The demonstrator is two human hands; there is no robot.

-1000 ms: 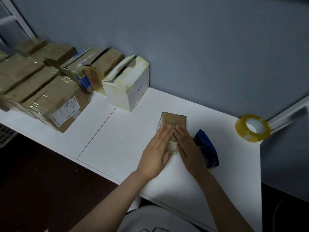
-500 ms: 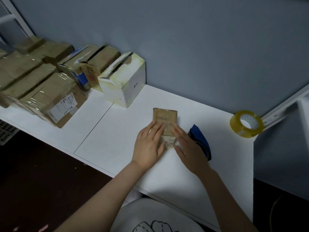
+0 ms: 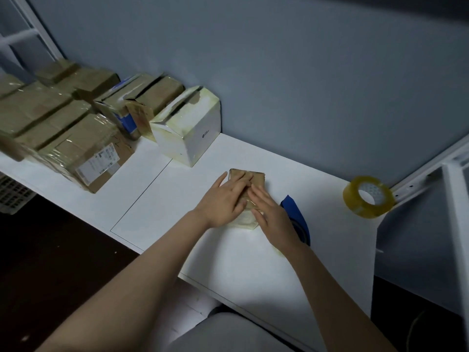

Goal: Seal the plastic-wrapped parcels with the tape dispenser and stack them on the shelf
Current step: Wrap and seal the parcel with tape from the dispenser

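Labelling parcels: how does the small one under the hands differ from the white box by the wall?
The small parcel is mostly brown and flat; the white box is taller, blocky. The left hand and right hand press flat on the parcel; no hand touches the box. Both sit on the white table under shiny wrap.

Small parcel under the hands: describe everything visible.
The small parcel is a flat brown packet under glossy clear wrap, with a paler end toward the person. It lies flat on the white table. The left hand and right hand press on top with straight fingers. A blue tape dispenser lies beside it.
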